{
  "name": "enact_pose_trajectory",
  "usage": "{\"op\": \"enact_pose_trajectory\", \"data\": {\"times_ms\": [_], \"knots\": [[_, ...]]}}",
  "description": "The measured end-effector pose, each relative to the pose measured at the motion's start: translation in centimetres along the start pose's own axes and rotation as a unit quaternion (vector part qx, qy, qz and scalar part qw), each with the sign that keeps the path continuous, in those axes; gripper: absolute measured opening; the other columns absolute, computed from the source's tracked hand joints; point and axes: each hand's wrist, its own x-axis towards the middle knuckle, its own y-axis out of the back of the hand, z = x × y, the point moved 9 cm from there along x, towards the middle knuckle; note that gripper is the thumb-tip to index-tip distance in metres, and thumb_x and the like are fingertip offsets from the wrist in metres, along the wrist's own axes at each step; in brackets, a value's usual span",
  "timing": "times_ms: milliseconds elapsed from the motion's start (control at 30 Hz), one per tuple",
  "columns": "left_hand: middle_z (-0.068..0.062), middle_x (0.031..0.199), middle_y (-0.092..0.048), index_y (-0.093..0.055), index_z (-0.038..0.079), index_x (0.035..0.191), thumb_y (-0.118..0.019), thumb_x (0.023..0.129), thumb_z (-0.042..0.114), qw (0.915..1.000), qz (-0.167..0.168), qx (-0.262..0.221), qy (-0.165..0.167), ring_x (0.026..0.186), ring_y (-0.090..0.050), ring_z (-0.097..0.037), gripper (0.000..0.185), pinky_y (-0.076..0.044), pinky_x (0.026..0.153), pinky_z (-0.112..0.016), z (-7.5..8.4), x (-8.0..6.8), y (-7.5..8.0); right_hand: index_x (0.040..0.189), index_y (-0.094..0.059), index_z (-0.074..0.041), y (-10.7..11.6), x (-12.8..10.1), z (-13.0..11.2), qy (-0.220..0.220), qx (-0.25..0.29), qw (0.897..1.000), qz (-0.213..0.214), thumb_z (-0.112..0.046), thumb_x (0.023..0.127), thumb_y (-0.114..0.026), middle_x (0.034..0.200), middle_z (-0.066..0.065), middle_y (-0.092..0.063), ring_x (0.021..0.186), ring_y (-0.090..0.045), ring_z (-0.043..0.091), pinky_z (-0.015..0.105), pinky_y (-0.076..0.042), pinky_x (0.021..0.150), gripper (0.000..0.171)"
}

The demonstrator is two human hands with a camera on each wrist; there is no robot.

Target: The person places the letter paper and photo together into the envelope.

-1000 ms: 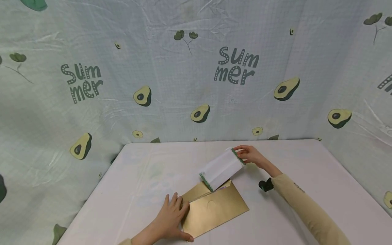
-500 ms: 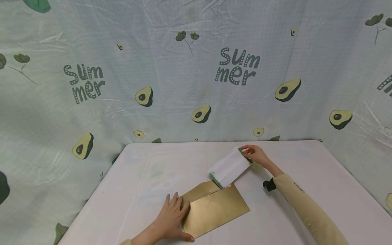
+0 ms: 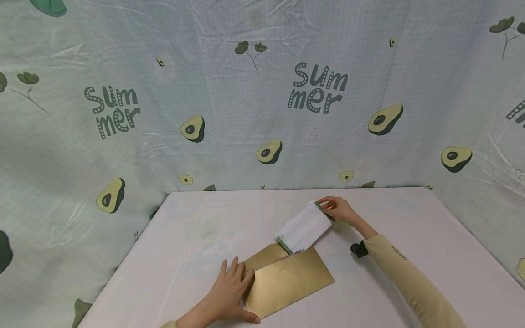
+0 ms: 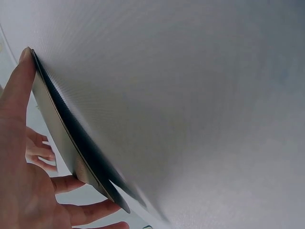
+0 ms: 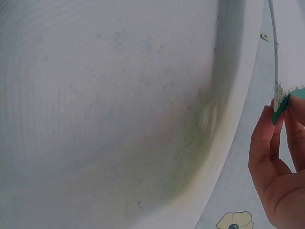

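Behind everything hangs a pale cloth (image 3: 229, 136) printed with avocados and the word "Summer", wrapping round the back and both sides of a white table (image 3: 410, 273). On the table, near the front middle, lies a gold envelope (image 3: 293, 284), flat, matte and faintly shiny, with a round embossed mark on its face; its long axis runs from lower left to upper right, and its flap (image 3: 264, 257) is open toward the far side. Slightly smaller is the card (image 3: 305, 226), white with a green patterned band along each short end. It is tilted, its long axis sloping from the envelope's mouth up to the right; its lower end meets the mouth of the envelope, though whether it is inside cannot be told, while its upper end is raised off the table. The left hand (image 3: 229, 291) lies flat on the envelope's left end, fingers straight and spread, thumb along the near edge; the left wrist view shows the fingers (image 4: 19, 86) pressed against the gold edge. The right hand (image 3: 338, 209) pinches the card's upper green end between thumb and fingertips, curled round it; the right wrist view shows the fingertips (image 5: 267, 124) closed on that green edge. A tan sleeve (image 3: 410, 282) covers the right forearm, with a small black device (image 3: 357, 248) at the wrist.
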Motion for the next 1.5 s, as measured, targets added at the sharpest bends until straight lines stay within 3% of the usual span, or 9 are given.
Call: {"op": "enact_pose_trajectory", "data": {"times_ms": [400, 600, 967, 1167, 1500], "knots": [[-0.019, 0.127, -0.046, -0.042, 0.012, 0.13, -0.037, 0.06, 0.087, 0.9998, -0.021, 0.003, 0.005, 0.122, -0.039, -0.041, 0.102, -0.033, 0.093, -0.056, -0.1, -0.1, -0.1, 0.114, -0.058, -0.004, -1.6, -0.2, -0.6, 0.016, 0.011, 0.999, -0.04, -0.004, 0.084, -0.056, 0.094, 0.018, -0.063, 0.072, -0.053, 0.012, 0.025, -0.043, 0.056, 0.03], [-0.019, 0.126, -0.047, -0.043, 0.012, 0.129, -0.037, 0.058, 0.088, 0.9999, -0.012, 0.01, 0.007, 0.121, -0.04, -0.04, 0.103, -0.034, 0.093, -0.056, -0.1, -0.2, 0.0, 0.118, -0.054, -0.002, -2.8, -0.5, -1.7, 0.038, 0.021, 0.996, -0.075, -0.004, 0.084, -0.056, 0.095, 0.02, -0.063, 0.072, -0.053, 0.011, 0.025, -0.044, 0.056, 0.034], [-0.019, 0.124, -0.047, -0.043, 0.012, 0.128, -0.037, 0.058, 0.088, 1.0, -0.005, 0.005, 0.006, 0.121, -0.04, -0.041, 0.102, -0.033, 0.092, -0.056, -0.1, -0.2, 0.0, 0.126, -0.045, 0.002, -5.5, -1.2, -4.5, 0.083, 0.041, 0.985, -0.149, 0.003, 0.084, -0.05, 0.091, 0.02, -0.06, 0.064, -0.049, 0.011, 0.025, -0.043, 0.053, 0.043], [-0.019, 0.125, -0.047, -0.042, 0.012, 0.129, -0.037, 0.058, 0.088, 0.9999, -0.008, 0.009, 0.007, 0.121, -0.04, -0.041, 0.104, -0.033, 0.093, -0.056, 0.0, -0.2, 0.0, 0.13, -0.041, 0.0, -6.6, -1.6, -5.4, 0.096, 0.025, 0.98, -0.174, 0.001, 0.085, -0.05, 0.089, 0.017, -0.06, 0.063, -0.05, 0.01, 0.027, -0.045, 0.052, 0.046], [-0.019, 0.126, -0.045, -0.04, 0.012, 0.13, -0.038, 0.058, 0.088, 0.9998, -0.013, 0.012, 0.007, 0.122, -0.039, -0.041, 0.104, -0.033, 0.093, -0.055, -0.1, -0.1, -0.1, 0.134, -0.037, -0.006, -8.6, -2.1, -6.2, 0.097, 0.012, 0.971, -0.22, 0.004, 0.084, -0.046, 0.087, 0.013, -0.058, 0.065, -0.05, 0.013, 0.03, -0.045, 0.052, 0.052]]}}
